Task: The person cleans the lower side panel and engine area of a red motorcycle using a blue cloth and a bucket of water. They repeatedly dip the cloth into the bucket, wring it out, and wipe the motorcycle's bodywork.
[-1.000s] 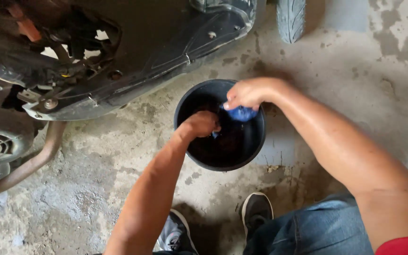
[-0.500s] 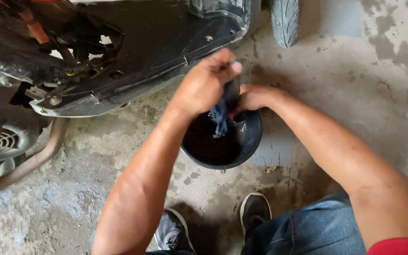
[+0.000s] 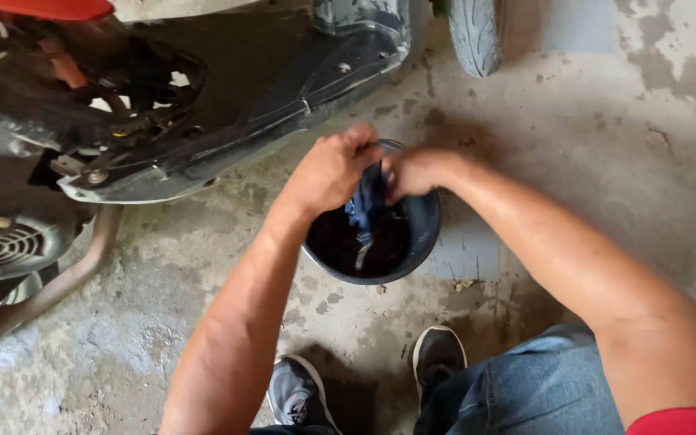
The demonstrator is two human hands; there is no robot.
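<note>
A dark blue bucket [image 3: 424, 234] with dark liquid stands on the concrete floor in front of my feet. Both my hands are above it, wringing a wet blue rag [image 3: 364, 205]. My left hand [image 3: 328, 169] grips the rag from the left and my right hand [image 3: 412, 171] grips it from the right. A thin stream of liquid runs from the rag down into the bucket.
A scooter's black underside [image 3: 227, 97] and exhaust pipe [image 3: 58, 282] fill the upper left, with a fan grille [image 3: 2, 246] at the left edge. A tyre [image 3: 473, 32] stands at the top. My two shoes [image 3: 437, 354] rest on the stained concrete below the bucket.
My hands rose out of the bucket with the rag, came together above it and now twist the rag. Liquid now drips from it.
</note>
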